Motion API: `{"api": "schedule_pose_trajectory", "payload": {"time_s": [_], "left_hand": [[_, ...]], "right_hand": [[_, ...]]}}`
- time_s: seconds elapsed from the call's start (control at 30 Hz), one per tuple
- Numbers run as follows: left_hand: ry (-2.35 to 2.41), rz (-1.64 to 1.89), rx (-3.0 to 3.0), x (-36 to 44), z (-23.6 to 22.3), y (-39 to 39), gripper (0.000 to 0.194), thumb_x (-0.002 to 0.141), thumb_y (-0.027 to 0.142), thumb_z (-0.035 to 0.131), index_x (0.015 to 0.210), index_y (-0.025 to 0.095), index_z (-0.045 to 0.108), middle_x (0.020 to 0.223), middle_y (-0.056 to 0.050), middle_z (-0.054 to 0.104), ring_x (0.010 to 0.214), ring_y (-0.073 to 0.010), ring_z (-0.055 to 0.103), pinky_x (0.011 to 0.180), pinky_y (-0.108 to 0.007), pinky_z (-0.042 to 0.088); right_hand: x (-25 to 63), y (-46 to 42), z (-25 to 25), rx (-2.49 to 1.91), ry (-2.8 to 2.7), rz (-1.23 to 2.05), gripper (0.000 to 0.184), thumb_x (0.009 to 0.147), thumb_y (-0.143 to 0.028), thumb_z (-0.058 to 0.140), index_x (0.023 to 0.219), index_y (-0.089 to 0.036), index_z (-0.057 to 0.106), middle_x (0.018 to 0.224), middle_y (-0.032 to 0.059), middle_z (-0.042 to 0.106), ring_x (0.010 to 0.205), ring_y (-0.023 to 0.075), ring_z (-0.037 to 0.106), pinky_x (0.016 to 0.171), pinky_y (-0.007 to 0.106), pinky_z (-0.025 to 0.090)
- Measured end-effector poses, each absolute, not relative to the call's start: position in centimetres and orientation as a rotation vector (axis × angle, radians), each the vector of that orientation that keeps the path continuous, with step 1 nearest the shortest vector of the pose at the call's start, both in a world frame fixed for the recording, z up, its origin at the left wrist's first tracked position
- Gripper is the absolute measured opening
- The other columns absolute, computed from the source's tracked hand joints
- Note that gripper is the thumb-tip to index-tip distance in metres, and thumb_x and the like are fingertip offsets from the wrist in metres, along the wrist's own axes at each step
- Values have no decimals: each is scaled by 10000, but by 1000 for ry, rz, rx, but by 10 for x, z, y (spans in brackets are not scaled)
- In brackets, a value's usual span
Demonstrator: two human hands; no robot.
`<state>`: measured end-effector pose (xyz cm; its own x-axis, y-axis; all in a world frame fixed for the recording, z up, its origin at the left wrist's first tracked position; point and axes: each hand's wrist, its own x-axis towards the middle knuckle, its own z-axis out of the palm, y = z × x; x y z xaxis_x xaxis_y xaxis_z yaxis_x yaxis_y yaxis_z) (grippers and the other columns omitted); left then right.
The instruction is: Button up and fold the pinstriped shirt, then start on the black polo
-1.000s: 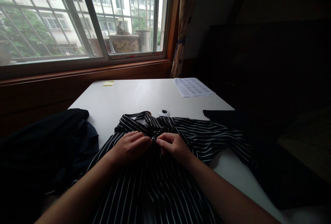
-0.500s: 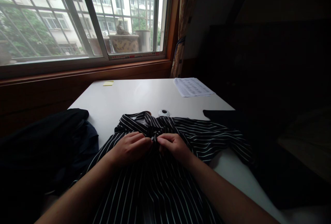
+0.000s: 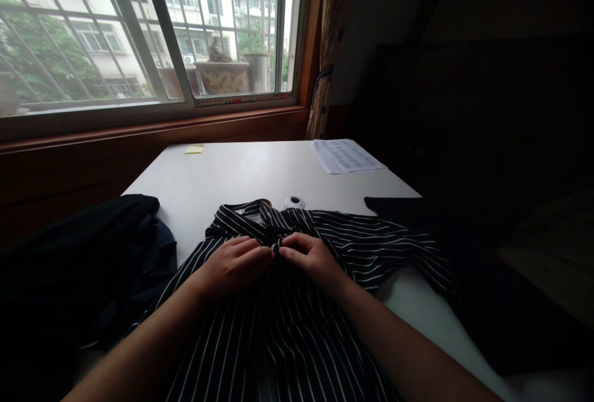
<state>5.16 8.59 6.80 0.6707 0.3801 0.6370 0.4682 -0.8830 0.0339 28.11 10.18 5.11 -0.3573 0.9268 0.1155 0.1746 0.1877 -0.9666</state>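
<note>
A black shirt with thin white stripes [image 3: 297, 328] lies spread on the white table [image 3: 241, 173], collar away from me. My left hand [image 3: 234, 264] and my right hand [image 3: 310, 258] meet just below the collar, on the shirt's front opening. Both hands have their fingers curled and pinch the fabric there, fingertips almost touching. A small button seems to sit between them, though it is too small to be sure.
A dark heap of clothes [image 3: 88, 260] lies at the table's left edge. A small round white object [image 3: 294, 203] sits just beyond the collar. A printed sheet [image 3: 346, 156] and a yellow sticky note [image 3: 193, 149] lie at the far side, below the window.
My right hand has shifted slightly up and left, closer to my left hand's fingertips. The left hand and the shirt have hardly moved.
</note>
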Motion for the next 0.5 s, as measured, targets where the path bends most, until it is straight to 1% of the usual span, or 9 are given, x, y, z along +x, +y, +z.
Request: {"api": "schedule_pose_trajectory", "payload": {"time_s": [0.17, 0.33, 0.43, 0.5], "left_hand": [[-715, -1006, -2763, 52, 68, 86, 139, 960, 141, 555, 1096, 155, 578, 789, -19, 648, 646, -124, 575, 600, -265, 473], [-713, -1006, -2758, 51, 68, 86, 151, 963, 150, 545, 1110, 160, 577, 811, -22, 658, 658, -125, 588, 616, -268, 483], [-694, -1020, -2737, 52, 69, 86, 148, 965, 155, 531, 1105, 161, 577, 777, -12, 641, 631, -120, 576, 599, -261, 476], [-682, -1025, -2726, 53, 69, 86, 144, 965, 156, 528, 1099, 160, 578, 748, -4, 621, 605, -117, 552, 578, -257, 462]], "right_hand": [[282, 102, 50, -1066, -1620, 1344, 251, 788, -383, 744, 957, -198, 742, 958, 45, 748, 926, 228, 678, 864, 359, 514], [284, 103, 51, -1049, -1679, 1346, 236, 797, -377, 735, 954, -204, 769, 959, 46, 760, 944, 237, 682, 898, 380, 499], [284, 104, 52, -1041, -1678, 1368, 234, 796, -380, 732, 946, -206, 773, 956, 43, 761, 937, 235, 682, 894, 379, 496], [284, 103, 52, -1043, -1642, 1415, 242, 791, -387, 734, 942, -202, 772, 929, 39, 759, 904, 225, 681, 864, 367, 503]]}}
